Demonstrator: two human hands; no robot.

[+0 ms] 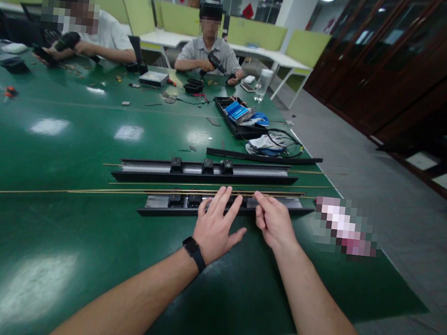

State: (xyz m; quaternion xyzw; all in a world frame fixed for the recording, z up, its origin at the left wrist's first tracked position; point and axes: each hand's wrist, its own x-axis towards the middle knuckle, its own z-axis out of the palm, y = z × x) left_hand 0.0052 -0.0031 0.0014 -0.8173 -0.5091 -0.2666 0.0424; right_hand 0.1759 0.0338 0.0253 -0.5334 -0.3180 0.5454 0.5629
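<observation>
My left hand (216, 233), with a dark watch on the wrist, lies palm down with fingers stretched over the near black channel (163, 212). Its fingertips rest at several long, thin brass rods (117, 191) that run along and above that channel. To the right, my right hand (276, 221) has its index finger and thumb pinched at the rods, the other fingers curled. Small black blocks (175, 200) sit inside the near channel, partly behind my left hand. Parallel and farther off lies another black channel (147, 173), holding similar blocks (207, 166).
A black strip (264, 157) lies beyond the channels, near a black tray (243, 129) of blue items, gloves (268, 143) and looped cable. Across the green table (60, 235), two people hold power drills (216, 62). A blurred pink item (341, 225) is at the right edge.
</observation>
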